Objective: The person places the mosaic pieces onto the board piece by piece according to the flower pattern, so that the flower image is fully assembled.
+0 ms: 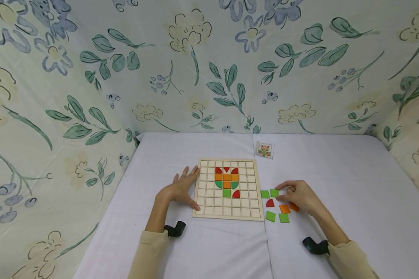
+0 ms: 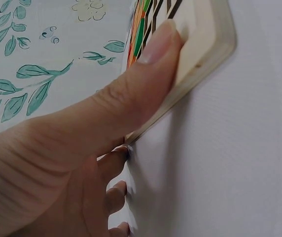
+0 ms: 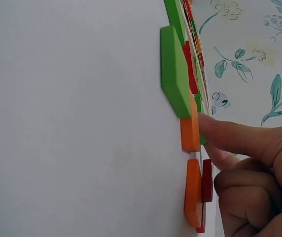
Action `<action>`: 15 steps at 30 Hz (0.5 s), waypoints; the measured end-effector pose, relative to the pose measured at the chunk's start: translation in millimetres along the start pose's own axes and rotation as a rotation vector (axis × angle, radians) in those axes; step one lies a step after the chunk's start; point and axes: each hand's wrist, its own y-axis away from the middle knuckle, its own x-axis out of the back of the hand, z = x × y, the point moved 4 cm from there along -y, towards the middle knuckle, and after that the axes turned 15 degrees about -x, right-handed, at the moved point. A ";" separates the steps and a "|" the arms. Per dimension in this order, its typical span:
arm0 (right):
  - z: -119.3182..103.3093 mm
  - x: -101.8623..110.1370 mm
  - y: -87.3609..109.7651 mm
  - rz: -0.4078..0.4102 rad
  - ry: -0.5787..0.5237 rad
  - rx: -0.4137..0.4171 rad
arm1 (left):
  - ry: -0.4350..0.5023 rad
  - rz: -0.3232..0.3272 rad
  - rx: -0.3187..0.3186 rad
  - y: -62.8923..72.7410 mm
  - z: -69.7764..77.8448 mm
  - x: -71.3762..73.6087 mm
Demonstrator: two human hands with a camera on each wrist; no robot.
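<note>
A wooden grid board (image 1: 207, 211) lies on the white cloth, partly filled with red, orange and green tiles. My left hand (image 1: 179, 190) rests at its left side with fingers spread; in the left wrist view the thumb (image 2: 126, 94) presses on the board's near corner. To the right of the board, my right hand (image 1: 300, 197) pinches a green square tile (image 1: 274, 193) between thumb and index finger, its other fingers curled. Loose around it are another green square (image 1: 265, 194), a red quarter-circle (image 1: 270, 203) and orange tiles (image 1: 284, 209).
Two more green squares (image 1: 270, 216) lie nearest the front of the loose group. A small picture card (image 1: 265, 150) with a coloured pattern on a grid sits beyond the board's far right corner. Floral fabric (image 1: 195, 69) hangs behind and at the sides of the table.
</note>
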 end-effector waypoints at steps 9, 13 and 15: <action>-11.8 -1.5 2.4 0.021 -0.016 0.054 | -0.002 -0.004 0.009 0.3 0.5 0.4; -24.3 -10.1 5.0 -0.017 -0.046 0.091 | -0.002 -0.007 0.008 0.0 1.1 0.6; -31.7 -17.6 6.2 -0.042 -0.049 0.116 | -0.002 -0.006 0.008 0.1 1.1 0.6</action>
